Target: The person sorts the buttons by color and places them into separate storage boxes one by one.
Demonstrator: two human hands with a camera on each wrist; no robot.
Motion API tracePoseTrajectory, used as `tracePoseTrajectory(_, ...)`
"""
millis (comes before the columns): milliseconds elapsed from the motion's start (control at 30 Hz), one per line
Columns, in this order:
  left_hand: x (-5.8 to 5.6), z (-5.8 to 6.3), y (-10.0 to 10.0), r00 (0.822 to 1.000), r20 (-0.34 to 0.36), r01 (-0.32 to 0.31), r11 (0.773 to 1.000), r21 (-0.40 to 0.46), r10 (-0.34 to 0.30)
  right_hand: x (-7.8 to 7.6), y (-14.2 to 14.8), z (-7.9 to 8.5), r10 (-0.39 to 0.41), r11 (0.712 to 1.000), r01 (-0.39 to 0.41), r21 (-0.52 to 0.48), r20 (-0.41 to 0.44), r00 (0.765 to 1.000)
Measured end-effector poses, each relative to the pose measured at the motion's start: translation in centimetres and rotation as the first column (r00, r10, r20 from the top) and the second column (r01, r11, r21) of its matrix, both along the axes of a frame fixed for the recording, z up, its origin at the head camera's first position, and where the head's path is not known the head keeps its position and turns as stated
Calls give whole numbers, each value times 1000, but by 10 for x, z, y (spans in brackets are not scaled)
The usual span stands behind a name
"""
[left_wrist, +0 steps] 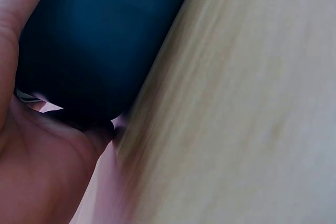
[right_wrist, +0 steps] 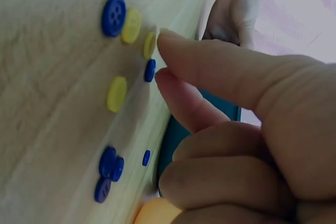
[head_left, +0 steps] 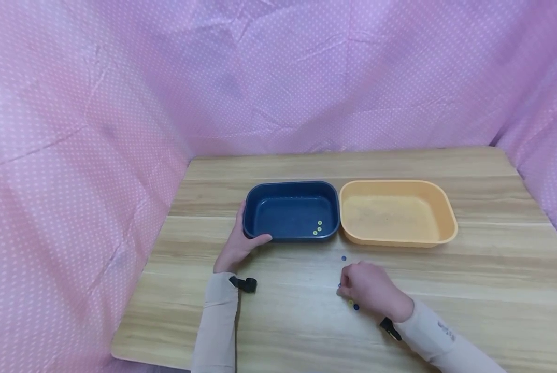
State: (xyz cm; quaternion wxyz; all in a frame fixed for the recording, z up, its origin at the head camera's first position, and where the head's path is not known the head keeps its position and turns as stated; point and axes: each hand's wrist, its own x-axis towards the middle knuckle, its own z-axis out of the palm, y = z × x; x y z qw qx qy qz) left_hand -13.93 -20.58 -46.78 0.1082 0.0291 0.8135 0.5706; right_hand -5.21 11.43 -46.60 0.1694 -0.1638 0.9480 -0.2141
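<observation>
Buttons (head_left: pixel 356 307) lie partly hidden behind the right hand (head_left: pixel 370 288) in head view.

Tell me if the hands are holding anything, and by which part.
The left hand grips the blue bin by its left end, thumb at the near corner. The right hand holds nothing visible: its thumb and finger are apart, near buttons.
</observation>
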Motion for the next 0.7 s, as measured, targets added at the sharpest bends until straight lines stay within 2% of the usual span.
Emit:
tracePoseTrajectory(200,1,0,0,1000,-3,3,1000,-6,-3,0,-3,1,-3,1000,2,29,32,999)
tracePoseTrajectory(367,-7,-20,-6,1000,-14,-9,1000,-1,9,3,-4,6,0,999,-1,39,32,999)
tracePoseTrajectory(433,-11,-29,-8,1000,-22,-16,1000,8,16,5,-5,6,9,999,-10,40,13,1000)
tracePoseTrajectory(500,-12,-33,-10,999,-36,-18,1000,19,19,6,-6,5,23,999,-22,49,-18,1000)
tracePoseTrajectory(700,-10,-36,-10,997,-65,-27,999,23,28,13,-9,2,54,994,-41,105,-117,992)
